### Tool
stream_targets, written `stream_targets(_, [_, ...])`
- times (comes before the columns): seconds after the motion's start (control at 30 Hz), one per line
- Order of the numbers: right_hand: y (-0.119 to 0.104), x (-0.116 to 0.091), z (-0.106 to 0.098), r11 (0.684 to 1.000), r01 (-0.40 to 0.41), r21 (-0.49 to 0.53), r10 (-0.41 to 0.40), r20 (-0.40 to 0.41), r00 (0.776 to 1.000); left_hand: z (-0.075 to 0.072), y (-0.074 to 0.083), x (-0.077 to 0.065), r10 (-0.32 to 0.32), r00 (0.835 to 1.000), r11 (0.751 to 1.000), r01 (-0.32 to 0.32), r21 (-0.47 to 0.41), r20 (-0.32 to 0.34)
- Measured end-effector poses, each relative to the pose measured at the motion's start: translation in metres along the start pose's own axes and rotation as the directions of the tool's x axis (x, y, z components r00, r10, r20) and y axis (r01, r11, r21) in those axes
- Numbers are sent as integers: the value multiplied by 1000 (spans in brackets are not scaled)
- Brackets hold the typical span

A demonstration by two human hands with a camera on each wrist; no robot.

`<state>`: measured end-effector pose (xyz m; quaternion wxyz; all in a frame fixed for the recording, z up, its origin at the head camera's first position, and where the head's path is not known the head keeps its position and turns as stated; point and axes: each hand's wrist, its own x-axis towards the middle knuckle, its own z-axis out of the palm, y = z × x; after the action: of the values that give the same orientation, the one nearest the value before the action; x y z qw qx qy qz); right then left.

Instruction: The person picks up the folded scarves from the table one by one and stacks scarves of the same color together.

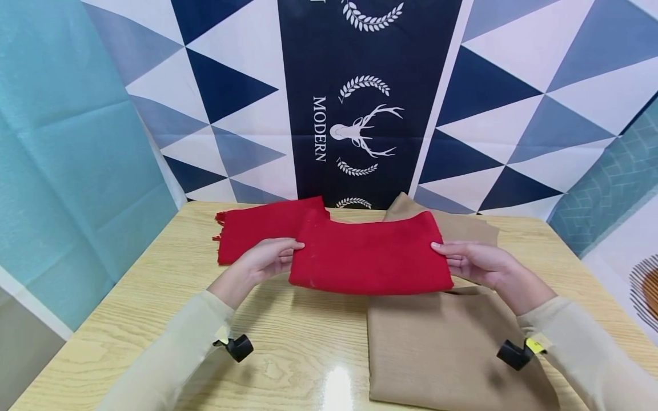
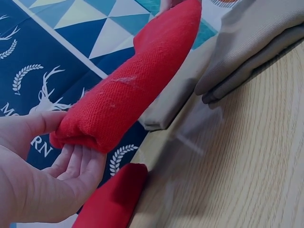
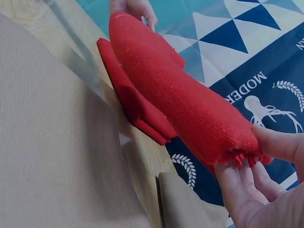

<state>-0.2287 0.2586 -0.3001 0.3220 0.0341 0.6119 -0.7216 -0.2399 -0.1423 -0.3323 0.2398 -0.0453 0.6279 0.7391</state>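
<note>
A folded red scarf hangs in the air over the table, stretched between both hands. My left hand pinches its left end, thumb on top and fingers beneath. At the opposite end my right hand grips it the same way; short fringe shows near those fingers in the right wrist view, on the held scarf. Behind and to the left, another folded red cloth with a fringed edge lies on the table. Below the right hand lies a large folded brown cloth.
A second folded brown cloth lies at the back right of the wooden table. Behind the table hangs a patterned curtain with triangles and a deer print. Light blue cloth covers the left side.
</note>
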Motion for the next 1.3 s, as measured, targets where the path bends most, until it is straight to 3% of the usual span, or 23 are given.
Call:
stream_targets(0.67, [2,3,15,1000,-1,-9,0,-12,1000,-15,-2,-12,7,1000,1000,-7,28,-15])
stream_targets(1.3, [8,5,28,999,14,-29,-15,-7,1000,-26,-5,-26,38,999,999,-38,27,9])
